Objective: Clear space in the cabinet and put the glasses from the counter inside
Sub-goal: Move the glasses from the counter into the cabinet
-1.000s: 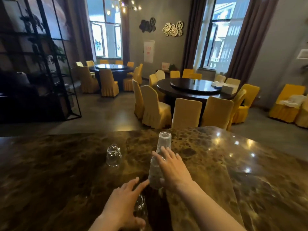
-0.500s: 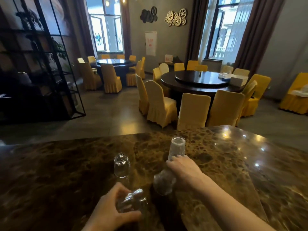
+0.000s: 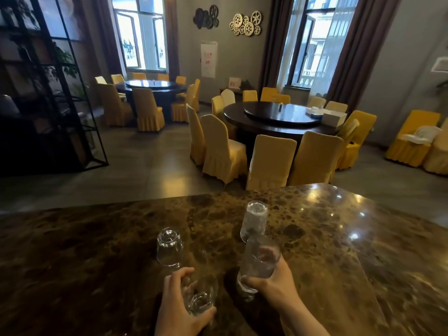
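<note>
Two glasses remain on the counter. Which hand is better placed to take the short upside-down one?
Left. The left hand is just below the short glass, though it already holds a glass. The right hand is farther.

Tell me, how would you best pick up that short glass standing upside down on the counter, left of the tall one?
Probably by its side wall, from above. The short glass stands mouth down on the marble counter, so there is no open rim to hook; fingers wrapped around the middle should hold. It stands apart from the tall glass, leaving room. Both the left hand and right hand already hold glasses.
</note>
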`<state>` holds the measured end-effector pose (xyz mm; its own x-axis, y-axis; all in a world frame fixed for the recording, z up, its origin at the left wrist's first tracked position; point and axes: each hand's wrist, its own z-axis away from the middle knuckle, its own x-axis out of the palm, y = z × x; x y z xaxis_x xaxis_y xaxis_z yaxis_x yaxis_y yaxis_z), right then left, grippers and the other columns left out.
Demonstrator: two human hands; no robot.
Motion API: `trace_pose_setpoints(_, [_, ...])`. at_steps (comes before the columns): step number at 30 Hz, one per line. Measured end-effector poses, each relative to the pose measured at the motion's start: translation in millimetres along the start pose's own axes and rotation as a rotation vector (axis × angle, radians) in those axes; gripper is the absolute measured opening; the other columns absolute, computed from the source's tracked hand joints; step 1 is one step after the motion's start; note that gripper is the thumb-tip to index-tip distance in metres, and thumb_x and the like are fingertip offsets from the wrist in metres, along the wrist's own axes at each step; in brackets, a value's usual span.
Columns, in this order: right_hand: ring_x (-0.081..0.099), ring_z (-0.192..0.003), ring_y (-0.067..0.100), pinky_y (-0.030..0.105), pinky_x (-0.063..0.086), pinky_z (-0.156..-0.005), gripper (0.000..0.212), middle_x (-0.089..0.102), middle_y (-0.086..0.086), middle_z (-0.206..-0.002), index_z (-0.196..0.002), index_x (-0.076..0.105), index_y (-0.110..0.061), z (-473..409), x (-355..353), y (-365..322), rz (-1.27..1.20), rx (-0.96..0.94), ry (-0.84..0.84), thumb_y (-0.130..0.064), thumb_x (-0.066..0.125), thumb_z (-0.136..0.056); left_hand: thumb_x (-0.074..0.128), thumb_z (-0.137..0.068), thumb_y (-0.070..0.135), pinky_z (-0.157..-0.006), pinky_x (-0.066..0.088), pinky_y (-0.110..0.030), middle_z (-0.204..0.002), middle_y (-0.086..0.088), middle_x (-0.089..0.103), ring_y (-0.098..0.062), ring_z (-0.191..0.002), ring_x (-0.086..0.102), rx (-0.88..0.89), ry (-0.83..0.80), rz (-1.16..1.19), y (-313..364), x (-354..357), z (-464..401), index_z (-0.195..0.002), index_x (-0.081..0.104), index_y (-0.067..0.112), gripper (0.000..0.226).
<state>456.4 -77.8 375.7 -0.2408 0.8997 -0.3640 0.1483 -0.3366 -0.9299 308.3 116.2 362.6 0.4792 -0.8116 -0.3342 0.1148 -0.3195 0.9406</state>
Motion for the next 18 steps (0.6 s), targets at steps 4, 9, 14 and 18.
trace_pose_setpoints(4, [0.062, -0.1, 0.003, 0.026, 0.054, -0.087, 0.078, 0.062, -0.013, -0.109, -0.107, 0.057, -0.04, -8.1, 0.7, 6.5, 0.062, -0.03, -0.028, -0.04, 0.095, -0.039, 0.092, -0.038, 0.045, -0.089, 0.046, -0.02, -0.121, 0.02, 0.039, -0.001, -0.11, 0.056, 0.007, -0.019, -0.105, 0.5, 9.8, -2.7, -0.118, 0.041, 0.047, 0.095])
trace_pose_setpoints(9, [0.057, -0.108, 0.002, 0.026, 0.05, -0.093, 0.085, 0.057, -0.014, -0.115, -0.116, 0.055, -0.038, -19.4, 2.4, 9.0, 0.079, -0.078, -0.082, -0.045, 0.095, -0.041, 0.092, -0.042, 0.052, -0.093, 0.045, -0.023, -0.122, 0.023, 0.034, 0.003, -0.111, 0.051, 0.016, -0.035, -0.171, 5.4, 15.3, -8.5, -0.122, 0.036, 0.048, 0.098])
trace_pose_setpoints(14, [0.063, -0.105, 0.003, 0.02, 0.056, -0.084, 0.085, 0.064, -0.013, -0.116, -0.122, 0.052, -0.041, -33.2, -36.8, 21.8, 0.128, 0.066, -0.332, -0.024, 0.095, -0.051, 0.084, -0.054, 0.066, -0.093, 0.044, -0.021, -0.126, 0.016, 0.051, -0.001, -0.112, 0.058, 0.111, 0.01, -0.204, 7.3, -5.2, -3.3, -0.131, 0.043, 0.038, 0.092])
trace_pose_setpoints(18, [0.068, -0.096, 0.021, 0.043, 0.061, -0.081, 0.053, 0.067, 0.003, -0.106, -0.112, 0.059, -0.031, -78.4, -90.2, 20.6, 0.219, 0.136, -0.172, 0.002, 0.08, -0.075, 0.082, -0.072, 0.027, -0.093, 0.042, -0.015, -0.116, 0.005, 0.062, -0.015, -0.106, 0.063, 0.15, 0.434, -0.327, 12.9, -51.8, -25.7, -0.116, 0.051, 0.051, 0.059])
